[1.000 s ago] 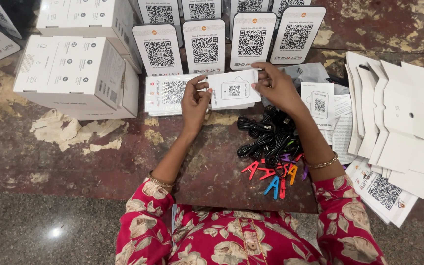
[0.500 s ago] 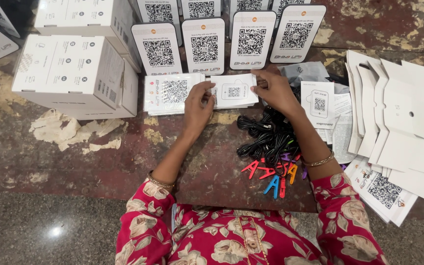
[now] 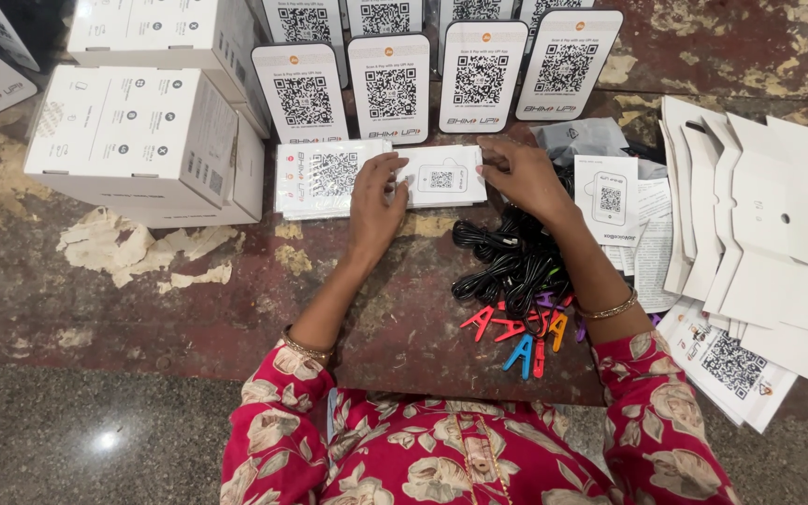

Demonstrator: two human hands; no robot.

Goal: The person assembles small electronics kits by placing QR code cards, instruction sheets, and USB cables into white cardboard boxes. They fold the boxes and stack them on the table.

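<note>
My left hand [image 3: 376,201] and my right hand [image 3: 521,176] both grip a small white leaflet [image 3: 441,178] with a square code printed on it, one hand at each end. It lies on the worn reddish floor beside a flat white code card [image 3: 320,176] to its left. A bundle of black cables [image 3: 507,262] sits just under my right wrist. Coloured plastic clips [image 3: 521,332] lie near my right forearm.
Several upright white code stands [image 3: 390,89] line the far side. Stacked white boxes [image 3: 142,140] stand at the left. White die-cut card sheets [image 3: 759,224] and printed leaflets [image 3: 731,365] are piled at the right. A grey plastic bag [image 3: 582,138] lies behind my right hand.
Both hands have stayed on the small leaflet; my left hand's fingers have shifted slightly along its left edge. Nothing else moved.
</note>
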